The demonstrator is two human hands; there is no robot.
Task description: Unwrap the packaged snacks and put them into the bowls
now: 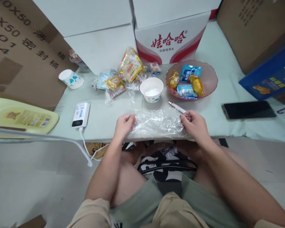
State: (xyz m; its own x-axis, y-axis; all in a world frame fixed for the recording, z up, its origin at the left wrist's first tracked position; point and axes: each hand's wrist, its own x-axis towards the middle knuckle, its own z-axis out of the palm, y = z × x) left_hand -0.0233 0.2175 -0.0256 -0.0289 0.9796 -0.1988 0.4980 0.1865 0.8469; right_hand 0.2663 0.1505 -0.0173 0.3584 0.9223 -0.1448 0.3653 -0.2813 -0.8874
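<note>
A crinkled sheet of clear plastic film (158,123) is stretched between my two hands at the table's front edge. My left hand (125,124) pinches its left end, and my right hand (194,124) grips the right end. Just past my right fingers lies a slim white pen-like tool (177,107) with a metal tip. Behind the film stands a paper bowl (151,89) with something white inside. A pink ribbed bowl (211,77) to its right holds several blue and yellow snack packets (190,73).
Wrapped snacks (130,66) are piled left of the paper bowl. A tipped paper cup (71,79), a white power bank (81,114) with a cable and a yellow bottle (26,117) lie at left. A phone (249,110) rests at right. Boxes (171,39) line the back.
</note>
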